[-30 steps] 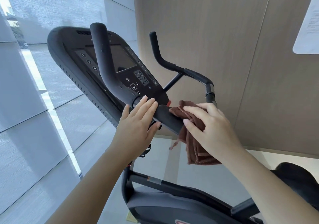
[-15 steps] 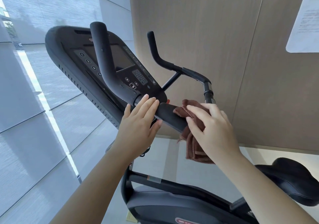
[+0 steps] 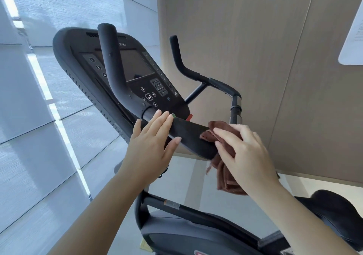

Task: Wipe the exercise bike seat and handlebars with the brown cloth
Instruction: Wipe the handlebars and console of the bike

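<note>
1. The exercise bike's frame (image 3: 176,205) is seen at 6 o'clock in the view. The black seat (image 3: 337,213) lies at 4 o'clock, partly hidden by the right forearm.
2. Just left of centre, the left grip (image 3: 151,148) is laid flat on the near handlebar (image 3: 188,135). Its fingers are kept straight and together, nothing is held, and the thumb is stretched along the bar's lower edge toward 3 o'clock.
3. At 3 o'clock from it, the right grip (image 3: 247,156) is curled round the brown cloth (image 3: 225,180). The cloth is pressed against the near end of the padded bar, and a folded tail is left hanging toward 6 o'clock under the palm.
4. A stretch of bare black padding is left between the two grips, which are kept apart.
5. The console (image 3: 137,72) is found at 11 o'clock from the hands. Its dark screen and keypad are crossed by the near handlebar's upright horn.
6. The far handlebar (image 3: 180,62) is seen at 12 o'clock, apart from both hands.
7. Farthest back, a wood-panelled wall (image 3: 255,38) is seen at 1 o'clock and a white sheet (image 3: 353,29) at 2 o'clock. The 9 o'clock side is filled by pale blinds (image 3: 39,117).
</note>
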`<state>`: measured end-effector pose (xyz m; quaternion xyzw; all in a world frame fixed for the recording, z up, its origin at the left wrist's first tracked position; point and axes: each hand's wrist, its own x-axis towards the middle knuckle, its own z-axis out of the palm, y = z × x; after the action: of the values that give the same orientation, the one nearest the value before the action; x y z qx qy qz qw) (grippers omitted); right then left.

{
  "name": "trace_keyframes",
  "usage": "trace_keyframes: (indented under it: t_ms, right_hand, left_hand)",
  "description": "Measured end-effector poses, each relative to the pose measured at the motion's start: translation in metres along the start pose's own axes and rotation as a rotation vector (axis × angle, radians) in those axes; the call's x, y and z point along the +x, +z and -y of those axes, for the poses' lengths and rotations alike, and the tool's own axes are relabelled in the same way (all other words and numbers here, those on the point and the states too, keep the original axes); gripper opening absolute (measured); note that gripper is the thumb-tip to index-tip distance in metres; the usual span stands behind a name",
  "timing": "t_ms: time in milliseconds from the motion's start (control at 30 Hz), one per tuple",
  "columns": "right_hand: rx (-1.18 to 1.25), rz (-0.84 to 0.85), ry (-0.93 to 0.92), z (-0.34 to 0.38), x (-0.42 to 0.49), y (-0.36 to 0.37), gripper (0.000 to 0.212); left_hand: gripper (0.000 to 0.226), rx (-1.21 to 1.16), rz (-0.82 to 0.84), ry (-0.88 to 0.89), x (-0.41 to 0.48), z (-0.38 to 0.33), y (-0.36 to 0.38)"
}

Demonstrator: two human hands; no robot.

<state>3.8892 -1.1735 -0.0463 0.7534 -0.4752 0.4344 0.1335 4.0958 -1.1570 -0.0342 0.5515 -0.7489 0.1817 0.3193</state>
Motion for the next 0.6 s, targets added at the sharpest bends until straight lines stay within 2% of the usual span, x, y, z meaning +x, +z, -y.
trace_keyframes:
  t_ms: [67, 233, 300, 433, 600]
  right_hand:
    - [0.037, 0.059, 0.009, -0.02, 0.012, 0.005, 0.028]
    - [0.217, 0.383, 0.124, -0.068, 0.067, 0.018, 0.027]
    - [0.269, 0.358, 0.077, -0.067, 0.06, 0.019, 0.025]
    - [0.358, 0.141, -0.027, -0.056, 0.032, 0.019, 0.023]
    - [0.484, 0.195, 0.029, -0.061, 0.058, 0.022, 0.021]
  left_hand:
    - [0.063, 0.042, 0.026, 0.03, 0.001, -0.01, 0.002]
    - [0.065, 0.127, 0.098, 0.025, 0.011, -0.03, 0.006]
    - [0.067, 0.134, 0.116, 0.017, 0.012, -0.033, 0.007]
    - [0.066, 0.114, 0.12, -0.006, 0.012, -0.037, 0.011]
    - [0.069, 0.105, 0.108, -0.014, 0.012, -0.038, 0.013]
